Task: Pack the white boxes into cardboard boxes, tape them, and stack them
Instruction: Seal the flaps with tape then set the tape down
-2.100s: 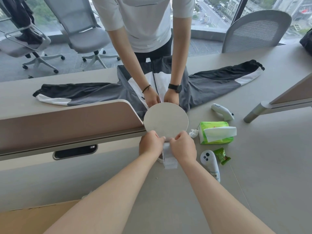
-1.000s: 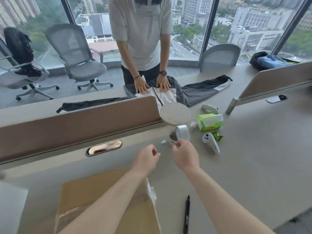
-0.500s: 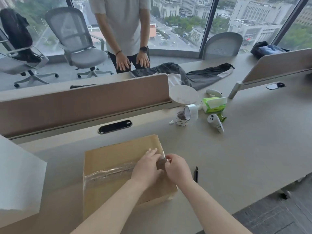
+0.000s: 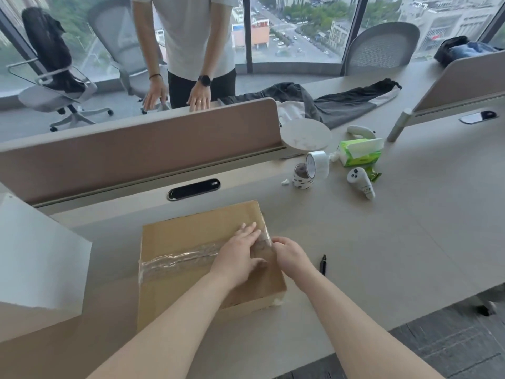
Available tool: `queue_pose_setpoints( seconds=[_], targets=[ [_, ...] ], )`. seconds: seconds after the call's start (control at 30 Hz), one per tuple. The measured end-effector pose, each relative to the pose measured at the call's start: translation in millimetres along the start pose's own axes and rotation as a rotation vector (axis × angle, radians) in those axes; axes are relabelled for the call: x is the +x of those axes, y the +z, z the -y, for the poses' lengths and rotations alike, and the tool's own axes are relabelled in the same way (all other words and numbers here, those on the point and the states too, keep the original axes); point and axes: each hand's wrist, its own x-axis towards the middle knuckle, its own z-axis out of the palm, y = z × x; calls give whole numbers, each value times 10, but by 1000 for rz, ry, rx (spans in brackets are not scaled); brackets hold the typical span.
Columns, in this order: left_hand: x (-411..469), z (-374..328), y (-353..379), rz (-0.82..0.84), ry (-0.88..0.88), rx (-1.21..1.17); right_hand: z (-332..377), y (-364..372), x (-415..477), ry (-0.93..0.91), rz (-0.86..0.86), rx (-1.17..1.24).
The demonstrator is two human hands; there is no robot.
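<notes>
One cardboard box (image 4: 191, 236) is seen on the desk (image 4: 396, 242), near its front edge and directly before the person. Its flaps are closed, and one strip of clear tape (image 4: 177, 259) is laid across the plain brown top from left to right. The strip is wrinkled and glossy, and it is folded down over the left side.

The left hand (image 4: 237, 258) is laid flat on the tape with its fingers straight, and nothing is grasped by it. The right hand (image 4: 291, 254) is held at the box's right edge with its fingers curled against the tape's end. Whether the tape is pinched cannot be told.

One white box (image 4: 35, 255) is seen at the left. Two rolls of tape are found beyond the cardboard box – a white roll (image 4: 318, 165) stood on edge, touching a patterned roll (image 4: 300, 179). Two white controllers are counted, one near (image 4: 360, 184) and one farther (image 4: 359, 129), with one green tissue pack (image 4: 359, 153) between them. One black pen (image 4: 323, 263) is laid just right of the right hand.
</notes>
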Motion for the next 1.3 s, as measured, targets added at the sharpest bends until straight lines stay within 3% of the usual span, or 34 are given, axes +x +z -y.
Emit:
queue_pose_setpoints(
  seconds=[0.13, 0.27, 0.53, 0.83, 1.07, 1.2, 1.3],
  targets=[
    [1, -28, -25, 18, -34, -26, 58, 7, -13, -76, -62, -96],
    [20, -13, -1, 7, -38, -24, 61, 74, 21, -82, -89, -40],
    [5, -30, 16, 4, -41, -7, 16, -36, 64, -10, 57, 91],
    [14, -82, 4, -4, -98, 26, -56, -37, 156, -9, 98, 110],
    [-491, -74, -202, -205, -333, -77, 92, 19, 21, -124, 41, -227],
    [-870, 180, -413, -318, -499, -195, 129, 213, -58, -128, -21, -285],
    [-1027, 466, -537, -402, -632, -147, 148, 354, -25, -94, -91, -308]
  ],
)
